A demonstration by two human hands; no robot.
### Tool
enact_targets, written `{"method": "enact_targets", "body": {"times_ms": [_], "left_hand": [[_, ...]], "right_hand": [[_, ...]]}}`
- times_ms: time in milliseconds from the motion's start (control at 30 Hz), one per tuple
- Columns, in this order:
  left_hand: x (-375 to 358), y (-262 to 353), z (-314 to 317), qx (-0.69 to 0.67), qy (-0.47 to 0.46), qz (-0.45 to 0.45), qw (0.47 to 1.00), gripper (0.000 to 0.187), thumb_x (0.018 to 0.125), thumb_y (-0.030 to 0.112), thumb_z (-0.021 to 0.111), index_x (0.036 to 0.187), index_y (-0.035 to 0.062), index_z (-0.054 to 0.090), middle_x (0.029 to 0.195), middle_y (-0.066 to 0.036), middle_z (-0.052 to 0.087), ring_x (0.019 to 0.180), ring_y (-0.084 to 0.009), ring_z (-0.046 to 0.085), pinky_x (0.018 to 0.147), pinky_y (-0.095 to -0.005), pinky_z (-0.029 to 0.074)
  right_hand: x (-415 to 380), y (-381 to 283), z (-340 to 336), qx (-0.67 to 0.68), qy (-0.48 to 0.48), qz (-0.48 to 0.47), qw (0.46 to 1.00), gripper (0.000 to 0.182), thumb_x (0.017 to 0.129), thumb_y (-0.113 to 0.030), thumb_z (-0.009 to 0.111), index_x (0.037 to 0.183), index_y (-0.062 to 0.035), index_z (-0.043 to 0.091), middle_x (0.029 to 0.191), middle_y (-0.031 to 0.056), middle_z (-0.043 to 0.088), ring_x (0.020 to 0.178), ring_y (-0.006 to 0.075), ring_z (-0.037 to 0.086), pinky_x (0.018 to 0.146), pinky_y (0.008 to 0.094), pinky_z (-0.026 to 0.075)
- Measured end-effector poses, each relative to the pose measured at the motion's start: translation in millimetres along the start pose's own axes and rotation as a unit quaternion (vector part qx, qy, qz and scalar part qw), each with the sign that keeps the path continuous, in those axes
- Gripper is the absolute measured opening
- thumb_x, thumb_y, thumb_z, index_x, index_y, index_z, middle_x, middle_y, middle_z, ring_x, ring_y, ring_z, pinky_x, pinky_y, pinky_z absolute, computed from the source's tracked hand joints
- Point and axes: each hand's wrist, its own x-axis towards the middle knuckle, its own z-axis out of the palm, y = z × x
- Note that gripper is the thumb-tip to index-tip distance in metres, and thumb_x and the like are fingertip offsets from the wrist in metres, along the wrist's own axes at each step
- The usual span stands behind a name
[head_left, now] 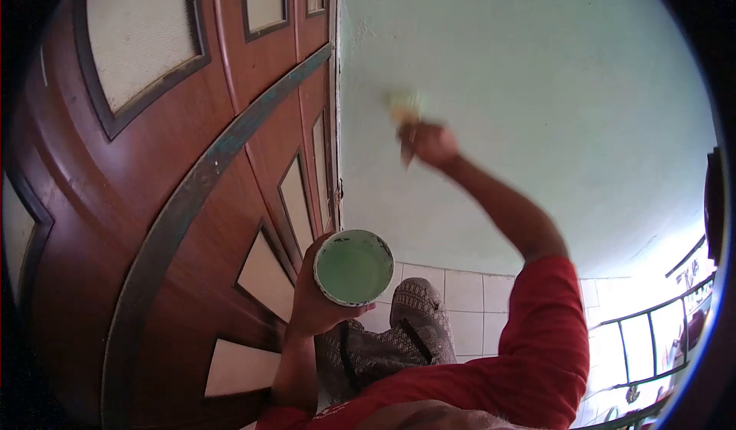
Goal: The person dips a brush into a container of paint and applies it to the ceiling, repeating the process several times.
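Note:
Light green paint fills part of a round paint bucket (pixel 315 270), whose pale rim is smeared with dark marks. My left hand (pixel 310 307) wraps around the bucket's side and underside, holding it in front of my knees. Up at the wall, my right hand (pixel 431 145) is closed around the handle of a paintbrush (pixel 403 106). Its bristles look yellowish green and are blurred by motion. They overlap the pale green wall (pixel 521 85), a short way right of the door frame.
On the left stands a brown wooden door (pixel 253 177) with pale panels and a dark curved metal strip (pixel 201 178). White floor tiles (pixel 465 296) lie below the wall. A green metal railing (pixel 652 338) stands at the lower right.

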Motion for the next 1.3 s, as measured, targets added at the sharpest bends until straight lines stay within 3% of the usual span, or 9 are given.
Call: {"method": "enact_targets", "body": {"times_ms": [233,400,533,600,767,933,1000,1200,1300], "left_hand": [[-9.6,1.6,-11.0,0.005,0.008,-0.043,0.999,0.118,0.051,0.006,0.099,0.150,0.0035,0.034,0.139,-0.012,0.052,0.129,-0.0258,0.054,0.106,-0.0432,0.050],[-6.0,4.0,-11.1,0.036,-0.008,-0.023,0.999,0.117,0.052,0.007,0.099,0.150,0.0038,0.034,0.138,-0.012,0.053,0.128,-0.0253,0.055,0.106,-0.0427,0.050],[-1.8,-3.3,-4.8,-0.012,-0.001,-0.013,1.000,0.114,0.053,0.006,0.098,0.149,0.0037,0.036,0.136,-0.011,0.056,0.127,-0.0242,0.056,0.106,-0.0420,0.050],[0.4,-2.5,-3.3,-0.016,-0.004,-0.001,1.000,0.114,0.053,0.005,0.098,0.149,0.0037,0.036,0.135,-0.011,0.057,0.126,-0.0239,0.057,0.106,-0.0419,0.050],[-0.8,1.9,-1.6,-0.030,-0.001,-0.005,1.000,0.113,0.053,0.004,0.098,0.148,0.0034,0.037,0.136,-0.011,0.057,0.126,-0.0235,0.057,0.106,-0.0411,0.049],[-1.4,8.4,-4.2,-0.010,-0.003,-0.031,0.999,0.113,0.052,0.005,0.098,0.148,0.0033,0.037,0.135,-0.011,0.057,0.126,-0.0233,0.057,0.106,-0.0403,0.049],[-1.5,8.3,-5.8,0.008,-0.012,-0.039,0.999,0.113,0.052,0.005,0.097,0.148,0.0034,0.037,0.135,-0.011,0.057,0.126,-0.0232,0.057,0.106,-0.0403,0.049],[-9.0,9.9,-5.1,0.030,0.005,-0.045,0.999,0.114,0.052,0.005,0.097,0.148,0.0039,0.037,0.136,-0.010,0.057,0.128,-0.0236,0.055,0.108,-0.0409,0.047],[-6.4,7.8,-3.6,-0.004,-0.003,-0.043,0.999,0.114,0.052,0.005,0.097,0.149,0.0048,0.037,0.137,-0.010,0.056,0.128,-0.0237,0.055,0.108,-0.0411,0.047]], "right_hand": [[-11.8,-80.8,-13.6,0.321,-0.371,0.211,0.845,0.021,0.089,-0.020,0.063,0.107,-0.0235,0.074,0.113,0.0015,0.070,0.095,0.0257,0.071,0.077,0.0437,0.057],[115.1,126.9,-29.5,0.232,-0.260,0.243,0.905,0.035,0.097,-0.050,0.055,0.110,-0.0239,0.074,0.106,0.0083,0.074,0.099,0.0333,0.069,0.087,0.0471,0.055],[225.1,218.4,-98.9,0.115,0.018,0.271,0.955,0.013,0.097,-0.006,0.063,0.101,-0.0050,0.075,0.102,0.0099,0.075,0.085,0.0274,0.072,0.073,0.0375,0.057],[242.2,223.5,-113.6,0.029,0.098,0.252,0.962,0.014,0.096,-0.008,0.063,0.101,-0.0033,0.075,0.103,0.0121,0.075,0.086,0.0305,0.072,0.074,0.0395,0.057],[149.9,141.8,3.7,-0.324,0.033,0.075,0.942,0.025,0.092,-0.031,0.065,0.112,-0.0153,0.063,0.079,0.0025,0.065,0.067,0.0149,0.066,0.054,0.0335,0.053],[3.5,-96.5,40.1,0.232,-0.158,0.065,0.958,0.015,0.091,-0.027,0.065,0.101,-0.0184,0.070,0.105,0.0082,0.071,0.091,0.0244,0.071,0.072,0.0415,0.058],[17.5,-121.2,9.0,0.320,-0.410,0.036,0.853,0.018,0.091,-0.026,0.064,0.107,-0.0207,0.072,0.115,0.0076,0.070,0.102,0.0254,0.070,0.082,0.0433,0.057],[112.1,17.9,24.0,0.291,-0.364,0.224,0.856,0.038,0.102,-0.048,0.045,0.119,-0.0268,0.071,0.112,0.0104,0.073,0.102,0.0348,0.069,0.087,0.0490,0.055],[200.2,133.2,-5.3,0.151,-0.232,0.199,0.940,0.029,0.092,-0.045,0.063,0.109,-0.0239,0.074,0.103,0.0079,0.075,0.096,0.0340,0.070,0.087,0.0462,0.054]]}}
